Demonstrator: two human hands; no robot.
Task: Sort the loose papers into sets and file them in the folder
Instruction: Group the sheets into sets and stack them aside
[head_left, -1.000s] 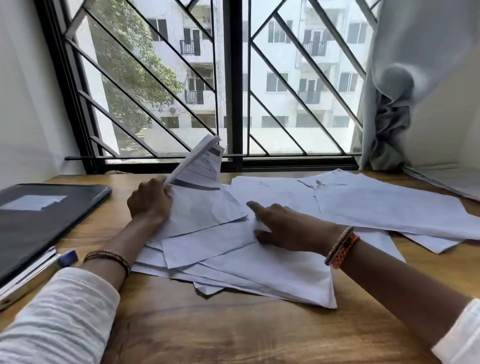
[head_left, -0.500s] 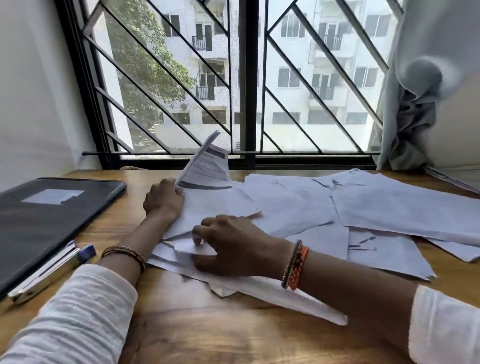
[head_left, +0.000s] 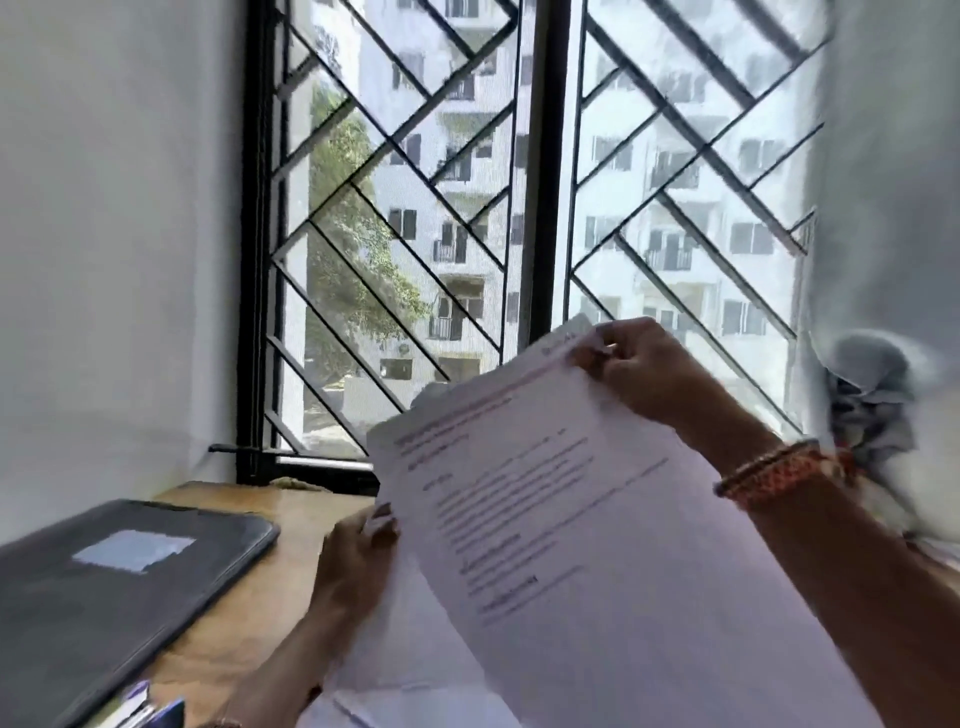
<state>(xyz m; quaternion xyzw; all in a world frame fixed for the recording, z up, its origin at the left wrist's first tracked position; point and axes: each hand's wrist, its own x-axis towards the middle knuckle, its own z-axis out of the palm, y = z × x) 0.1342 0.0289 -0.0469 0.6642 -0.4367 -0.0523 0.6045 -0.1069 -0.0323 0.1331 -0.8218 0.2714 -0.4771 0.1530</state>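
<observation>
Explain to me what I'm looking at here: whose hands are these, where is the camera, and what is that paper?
There is no machine: a person wears a camera on the head, so you see roughly what they see, looking forward and down. The right hand pinches the top corner of a printed sheet and holds it up in front of the window. The left hand grips the sheet's lower left edge. The print is too blurred to read. On the wooden desk to the left lies a closed dark folder. More white papers show under the raised sheet.
</observation>
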